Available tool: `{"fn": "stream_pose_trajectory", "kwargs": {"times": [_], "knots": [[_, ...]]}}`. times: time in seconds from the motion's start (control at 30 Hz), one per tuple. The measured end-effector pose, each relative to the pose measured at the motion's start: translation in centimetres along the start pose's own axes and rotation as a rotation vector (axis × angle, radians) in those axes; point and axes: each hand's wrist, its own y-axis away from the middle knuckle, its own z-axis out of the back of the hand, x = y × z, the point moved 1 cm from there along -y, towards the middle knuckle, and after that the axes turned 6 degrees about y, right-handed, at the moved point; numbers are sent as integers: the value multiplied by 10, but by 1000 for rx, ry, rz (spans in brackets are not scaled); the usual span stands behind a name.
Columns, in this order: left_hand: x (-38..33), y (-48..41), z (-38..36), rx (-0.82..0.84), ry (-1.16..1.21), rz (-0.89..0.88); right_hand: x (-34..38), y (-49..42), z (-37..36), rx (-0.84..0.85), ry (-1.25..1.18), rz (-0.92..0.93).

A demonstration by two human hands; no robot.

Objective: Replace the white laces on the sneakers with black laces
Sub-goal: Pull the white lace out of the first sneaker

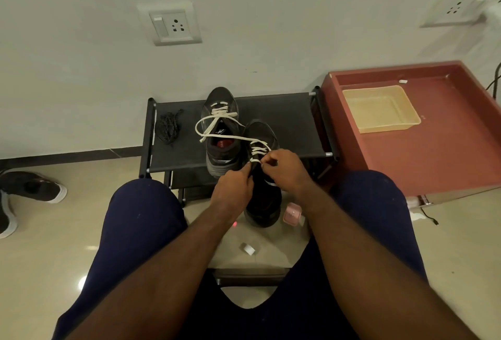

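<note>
Two dark sneakers with white laces are in front of me. The far sneaker (221, 125) stands on a black rack (292, 122), its white lace (214, 126) loosened into long loops. The near sneaker (264, 196) is tilted off the rack's front edge, toe pointing away. My left hand (233, 190) grips its tongue area. My right hand (284, 166) pinches its white lace (257, 150) near the lowest visible crossing. A bundle of black laces (168, 128) lies on the rack's left side.
A red-brown cabinet top (439, 150) with a beige tray (379, 109) stands on the right. Another pair of dark shoes (29, 190) lies on the floor at left. A pink object (291, 213) and a small white roll (248, 249) lie on the tiles between my knees.
</note>
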Motion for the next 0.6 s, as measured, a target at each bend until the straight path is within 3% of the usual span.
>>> {"fn": "stream_pose_trajectory", "kwargs": {"times": [0.07, 0.2, 0.27, 0.33, 0.5, 0.6], "knots": [[3, -1, 0, 8, 2, 11, 2, -1, -1, -60, -66, -21], [4, -2, 1, -3, 19, 9, 18, -3, 17, -189, -664, -213], [3, 0, 1, -14, 17, 1, 19, -3, 27, -227, -821, -242], [2, 0, 0, -18, 15, -8, 10, -3, 29, -210, -680, -242], [2, -3, -2, -4, 27, 0, -1, -1, 12, 89, -27, -56], [4, -2, -3, 4, 23, -1, 6, -1, 6, 2, 142, 24]]}}
